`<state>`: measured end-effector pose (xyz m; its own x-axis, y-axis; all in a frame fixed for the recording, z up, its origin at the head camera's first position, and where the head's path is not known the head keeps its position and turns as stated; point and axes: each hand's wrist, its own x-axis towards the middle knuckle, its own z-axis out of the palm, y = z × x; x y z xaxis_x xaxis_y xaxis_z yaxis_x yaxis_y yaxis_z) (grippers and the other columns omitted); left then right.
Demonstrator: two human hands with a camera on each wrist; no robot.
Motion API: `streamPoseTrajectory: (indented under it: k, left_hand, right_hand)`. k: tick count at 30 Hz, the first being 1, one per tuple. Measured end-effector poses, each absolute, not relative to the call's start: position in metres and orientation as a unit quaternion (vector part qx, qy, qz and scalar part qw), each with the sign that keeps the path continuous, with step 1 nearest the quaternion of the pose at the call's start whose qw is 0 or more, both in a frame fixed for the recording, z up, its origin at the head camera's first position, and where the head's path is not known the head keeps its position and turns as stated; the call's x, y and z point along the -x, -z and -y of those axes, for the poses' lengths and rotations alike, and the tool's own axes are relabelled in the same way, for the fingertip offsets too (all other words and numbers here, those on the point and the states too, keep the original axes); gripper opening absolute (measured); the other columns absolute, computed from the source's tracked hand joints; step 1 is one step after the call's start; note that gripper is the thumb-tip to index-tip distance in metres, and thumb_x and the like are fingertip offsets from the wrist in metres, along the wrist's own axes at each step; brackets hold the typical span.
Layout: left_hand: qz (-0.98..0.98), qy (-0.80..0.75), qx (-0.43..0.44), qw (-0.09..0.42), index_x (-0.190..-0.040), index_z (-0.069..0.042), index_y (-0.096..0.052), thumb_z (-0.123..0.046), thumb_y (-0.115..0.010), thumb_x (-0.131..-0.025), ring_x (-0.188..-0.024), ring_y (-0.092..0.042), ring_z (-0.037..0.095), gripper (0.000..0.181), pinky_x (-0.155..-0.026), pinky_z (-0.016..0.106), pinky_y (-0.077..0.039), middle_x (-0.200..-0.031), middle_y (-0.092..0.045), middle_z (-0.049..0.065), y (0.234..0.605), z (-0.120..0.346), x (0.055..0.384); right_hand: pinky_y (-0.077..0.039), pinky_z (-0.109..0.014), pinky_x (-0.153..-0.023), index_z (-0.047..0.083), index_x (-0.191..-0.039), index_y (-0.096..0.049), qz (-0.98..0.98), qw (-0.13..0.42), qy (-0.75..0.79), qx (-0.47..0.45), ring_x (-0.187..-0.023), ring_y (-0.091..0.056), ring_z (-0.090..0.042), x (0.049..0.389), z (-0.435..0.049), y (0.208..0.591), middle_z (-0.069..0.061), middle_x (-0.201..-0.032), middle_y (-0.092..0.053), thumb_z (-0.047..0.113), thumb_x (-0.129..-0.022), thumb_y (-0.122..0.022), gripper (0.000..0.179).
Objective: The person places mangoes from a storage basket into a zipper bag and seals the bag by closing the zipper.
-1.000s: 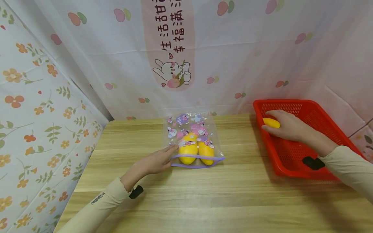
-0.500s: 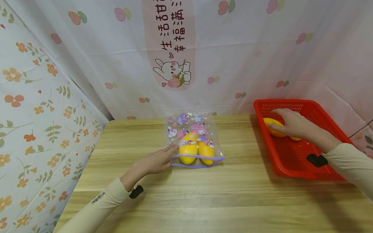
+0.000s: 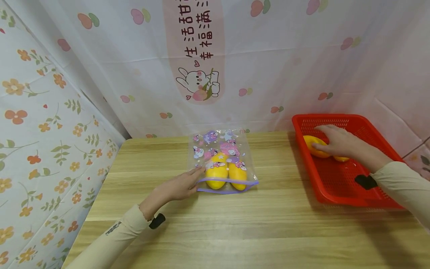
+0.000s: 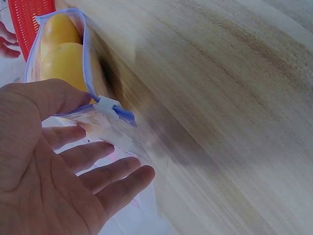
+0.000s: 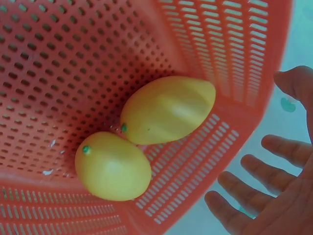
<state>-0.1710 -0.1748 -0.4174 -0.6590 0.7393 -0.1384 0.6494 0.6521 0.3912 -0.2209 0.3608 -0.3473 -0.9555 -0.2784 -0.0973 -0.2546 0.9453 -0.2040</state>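
A clear printed zip bag [image 3: 198,149] with a purple edge lies mid-table, its mouth towards me. Yellow mango-shaped fruits [image 3: 216,173] are inside it. My left hand [image 3: 181,185] is at the bag's left front corner; in the left wrist view its thumb and fingers hold the lip beside the white slider [image 4: 108,104], the fingers nearly straight. My right hand [image 3: 340,140] hovers over the red basket [image 3: 320,186], fingers spread, holding nothing. Two yellow fruits with green stem spots lie there, a pointed one [image 5: 168,110] and a rounder one [image 5: 112,166], side by side.
The red basket's raised, slotted walls stand at the table's right. Behind the wooden table [image 3: 235,231] hangs a white printed cloth [image 3: 255,74], with a flowered cloth [image 3: 50,149] on the left.
My right hand has let go of a yellow fruit at the basket's left wall and shifted slightly right, uncovering a second fruit. The left hand and bag have stayed in place.
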Motion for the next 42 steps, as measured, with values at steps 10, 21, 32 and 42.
streamPoseTrajectory:
  k: [10, 21, 32, 42]
  left_hand:
    - [-0.899, -0.151, -0.387, 0.141, -0.155, 0.009, -0.027, -0.005, -0.057, -0.100, -0.146, -0.030, 0.038, 0.064, -0.113, 0.049, -0.033, -0.159, -0.029, 0.027, 0.419, 0.175, 0.171]
    - [-0.900, -0.149, -0.386, 0.135, -0.156, 0.008, -0.028, -0.005, -0.056, -0.100, -0.146, -0.029, 0.037, 0.064, -0.113, 0.049, -0.034, -0.158, -0.030, 0.027, 0.420, 0.175, 0.172]
    - [-0.902, -0.147, -0.383, 0.136, -0.156, 0.008, -0.027, -0.006, -0.056, -0.101, -0.147, -0.029, 0.036, 0.063, -0.113, 0.048, -0.033, -0.159, -0.029, 0.026, 0.419, 0.175, 0.171]
    - [-0.899, -0.150, -0.396, 0.114, -0.154, 0.009, -0.031, -0.004, -0.058, -0.100, -0.145, -0.032, 0.039, 0.062, -0.112, 0.049, -0.035, -0.157, -0.031, 0.028, 0.419, 0.176, 0.171]
  right_hand:
    - [-0.029, -0.076, -0.102, -0.014, -0.145, -0.036, -0.985, 0.080, 0.078, 0.130, -0.132, -0.030, -0.060, 0.228, -0.372, 0.353, -0.042, -0.143, -0.035, 0.039, -0.093, -0.074, 0.084]
    - [-0.030, -0.074, -0.103, -0.015, -0.144, -0.038, -0.981, 0.087, 0.085, 0.150, -0.132, -0.033, -0.058, 0.237, -0.367, 0.360, -0.042, -0.142, -0.038, 0.034, -0.091, -0.076, 0.082]
    - [-0.030, -0.075, -0.102, -0.013, -0.145, -0.038, -0.982, 0.095, 0.082, 0.140, -0.132, -0.033, -0.058, 0.244, -0.371, 0.364, -0.041, -0.141, -0.039, 0.031, -0.088, -0.079, 0.083]
    - [-0.033, -0.076, -0.098, -0.011, -0.144, -0.040, -0.982, 0.105, 0.083, 0.133, -0.128, -0.037, -0.059, 0.245, -0.375, 0.364, -0.041, -0.139, -0.043, 0.032, -0.086, -0.081, 0.083]
